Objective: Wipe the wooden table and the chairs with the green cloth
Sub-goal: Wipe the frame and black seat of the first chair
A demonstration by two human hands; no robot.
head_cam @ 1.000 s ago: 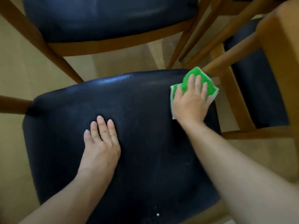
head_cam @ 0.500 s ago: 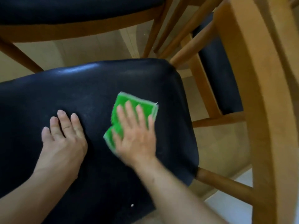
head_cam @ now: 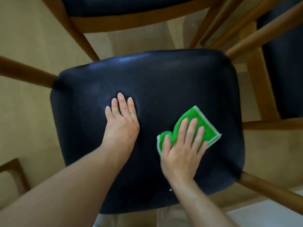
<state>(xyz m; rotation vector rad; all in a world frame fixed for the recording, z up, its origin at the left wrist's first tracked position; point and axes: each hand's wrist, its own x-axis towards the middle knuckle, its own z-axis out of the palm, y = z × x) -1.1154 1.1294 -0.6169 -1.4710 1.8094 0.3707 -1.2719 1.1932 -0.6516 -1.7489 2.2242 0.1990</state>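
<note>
Directly below, the dark padded chair seat (head_cam: 164, 82) fills the view. On its right half the right hand (head_cam: 182, 149) presses flat, fingers straight, on the folded green cloth (head_cam: 205, 126). Just left of it, the left hand (head_cam: 122, 118) rests open-palmed on the bare seat, holding nothing. Two more dark-seated wooden chairs crowd close: one ahead (head_cam: 131, 7), one at right (head_cam: 283, 71), their legs (head_cam: 218, 25) possibly touching the seat's far right corner.
</note>
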